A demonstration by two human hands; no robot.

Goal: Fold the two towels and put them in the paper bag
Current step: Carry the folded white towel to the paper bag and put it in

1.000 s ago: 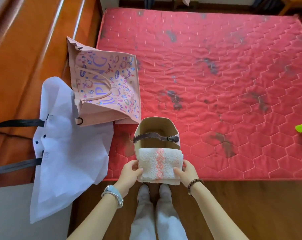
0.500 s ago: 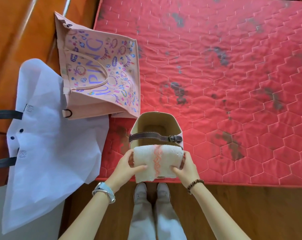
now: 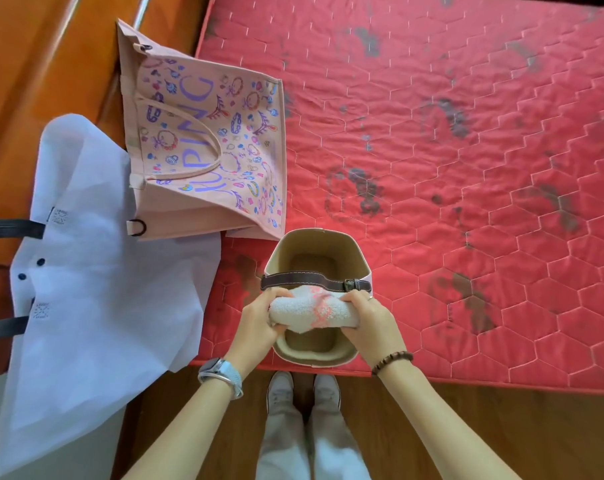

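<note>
Now the folded towel [image 3: 312, 311], white with a pink stripe, is held over the open mouth of the paper bag [image 3: 357, 252], just under its brown strap [image 3: 304, 281]. It is clamped at both ends, by the left hand [image 3: 259, 318] and the right hand [image 3: 369, 322]. A snag is possible: the strap could catch the bundle, or the light bag could be tipped off the mattress [image 3: 466, 168] edge. On the pink tote [image 3: 207, 140] nearby, letters like "UPING" can be read.
</note>
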